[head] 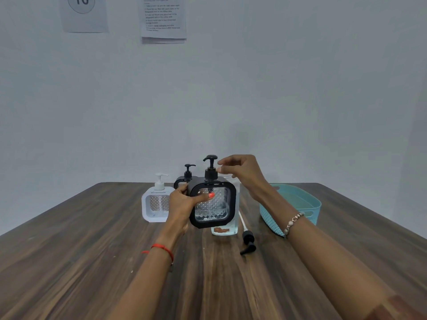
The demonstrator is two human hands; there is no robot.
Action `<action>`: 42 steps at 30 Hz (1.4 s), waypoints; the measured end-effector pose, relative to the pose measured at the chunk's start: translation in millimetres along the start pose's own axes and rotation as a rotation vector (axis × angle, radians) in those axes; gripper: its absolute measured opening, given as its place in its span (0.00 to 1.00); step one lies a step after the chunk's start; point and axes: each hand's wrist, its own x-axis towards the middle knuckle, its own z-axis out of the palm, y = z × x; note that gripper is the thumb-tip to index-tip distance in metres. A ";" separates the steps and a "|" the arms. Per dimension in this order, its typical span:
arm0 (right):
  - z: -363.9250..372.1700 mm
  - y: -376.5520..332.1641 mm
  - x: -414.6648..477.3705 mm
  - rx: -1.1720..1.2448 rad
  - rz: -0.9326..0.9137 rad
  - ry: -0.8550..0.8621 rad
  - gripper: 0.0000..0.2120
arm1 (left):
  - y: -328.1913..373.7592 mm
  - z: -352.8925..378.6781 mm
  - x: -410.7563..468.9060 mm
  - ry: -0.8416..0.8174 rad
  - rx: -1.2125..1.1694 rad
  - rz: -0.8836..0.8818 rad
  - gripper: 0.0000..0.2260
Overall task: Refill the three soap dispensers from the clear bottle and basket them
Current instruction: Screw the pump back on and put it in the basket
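Observation:
My left hand (184,204) grips a black soap dispenser (213,204) by its left side and holds it above the table, its textured clear window facing me. My right hand (242,174) hovers by the dispenser's black pump (210,168), fingertips loosely curled just right of the collar, with nothing between them. A white dispenser (157,204) stands to the left, and a second black dispenser (186,177) is partly hidden behind. The clear bottle (225,229) stands behind the held dispenser, mostly hidden. The teal basket (307,204) sits on the right.
A loose black pump head with a white tube (247,243) lies on the wooden table (92,262) right of the clear bottle. A wall with pinned papers (163,19) rises just behind the table's far edge.

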 end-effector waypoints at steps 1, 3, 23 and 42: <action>0.4 -0.6 0.5 -0.007 0.023 -0.017 0.10 | 0.3 1.4 -0.3 -0.012 0.011 -0.001 0.19; 2.3 -3.1 1.2 -0.008 0.070 -0.094 0.15 | 0.9 3.5 -1.0 -0.022 0.010 -0.011 0.20; 16.6 -8.9 -11.4 -0.249 0.055 0.076 0.09 | 4.9 13.2 -11.3 -0.014 -0.012 0.029 0.16; 6.7 -3.4 -5.9 -0.073 0.107 -0.108 0.16 | 8.9 14.0 -13.6 -0.087 -0.094 -0.050 0.14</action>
